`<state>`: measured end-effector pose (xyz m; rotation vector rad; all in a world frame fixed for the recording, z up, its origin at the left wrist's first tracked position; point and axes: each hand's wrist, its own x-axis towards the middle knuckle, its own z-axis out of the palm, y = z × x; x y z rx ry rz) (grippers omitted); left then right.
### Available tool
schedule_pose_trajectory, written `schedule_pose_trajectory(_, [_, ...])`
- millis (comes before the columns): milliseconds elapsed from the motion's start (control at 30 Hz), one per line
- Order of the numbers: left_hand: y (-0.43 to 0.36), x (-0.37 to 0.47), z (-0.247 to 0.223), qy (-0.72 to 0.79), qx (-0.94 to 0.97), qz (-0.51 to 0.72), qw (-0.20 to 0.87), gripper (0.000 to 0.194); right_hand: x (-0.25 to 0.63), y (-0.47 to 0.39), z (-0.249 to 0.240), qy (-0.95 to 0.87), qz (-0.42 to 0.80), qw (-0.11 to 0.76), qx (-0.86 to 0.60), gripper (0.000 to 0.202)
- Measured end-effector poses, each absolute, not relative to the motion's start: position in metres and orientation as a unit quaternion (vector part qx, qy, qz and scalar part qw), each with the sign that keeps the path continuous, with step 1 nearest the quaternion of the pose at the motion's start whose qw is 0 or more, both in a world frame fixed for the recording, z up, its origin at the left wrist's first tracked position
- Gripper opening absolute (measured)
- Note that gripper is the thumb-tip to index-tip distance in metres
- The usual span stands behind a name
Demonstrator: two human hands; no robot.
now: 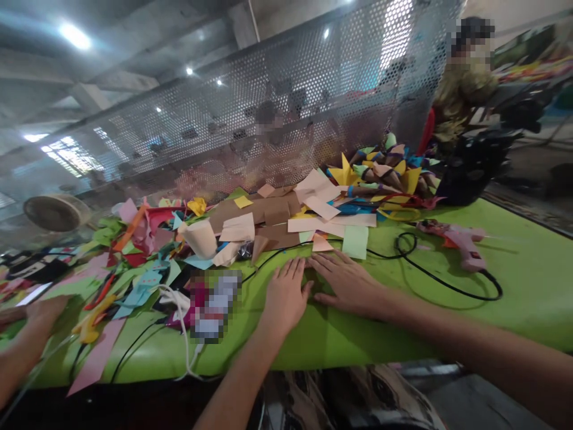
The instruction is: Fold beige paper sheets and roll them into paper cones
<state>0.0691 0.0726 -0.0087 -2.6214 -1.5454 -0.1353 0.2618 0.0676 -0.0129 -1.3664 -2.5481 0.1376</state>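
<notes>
My left hand (286, 292) lies palm down on the green table (353, 340), its fingers stretched forward and no object in it. Beside it, my right hand (342, 280) rests flat too, fingers extended toward the left hand, and the fingertips of the two nearly meet. Just beyond them are a black cable, a pale green paper piece (356, 241) and a small peach paper piece (322, 243). Left of my left hand sits a phone (218, 307) with a white cable.
A pink glue gun (468, 242) lies right, its black cord looping. A yellow glue gun (94, 319) and another person's hand (49, 310) are left. Paper scraps, a paper cup (200, 240) and paper cones (387, 170) line the back before a perforated metal screen (250, 119).
</notes>
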Motion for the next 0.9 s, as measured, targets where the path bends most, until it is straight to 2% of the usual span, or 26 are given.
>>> schedule_pose_trajectory(200, [0.060,0.063,-0.011,-0.485,-0.872,-0.053,0.047,0.055,0.268,0.060,-0.021,-0.887,0.046,0.163,-0.430,0.083])
schedule_pose_trajectory(333, [0.073,0.069,-0.007,-0.508,-0.859,-0.050,0.032,0.050,0.265,0.071,-0.019,-0.874,0.040,0.156,-0.458,0.076])
schedule_pose_trajectory(567, [0.058,0.063,-0.014,-0.488,-0.869,-0.071,0.050,0.053,0.271,0.059,-0.029,-0.890,0.028,0.175,-0.419,0.081])
schedule_pose_trajectory(767, [0.076,0.068,-0.007,-0.505,-0.860,-0.072,0.025,0.049,0.270,0.075,-0.022,-0.883,0.035,0.156,-0.441,0.081])
schedule_pose_trajectory(900, [0.054,0.063,-0.015,-0.495,-0.866,-0.063,0.033,0.055,0.272,0.056,-0.026,-0.896,0.043,0.154,-0.415,0.085])
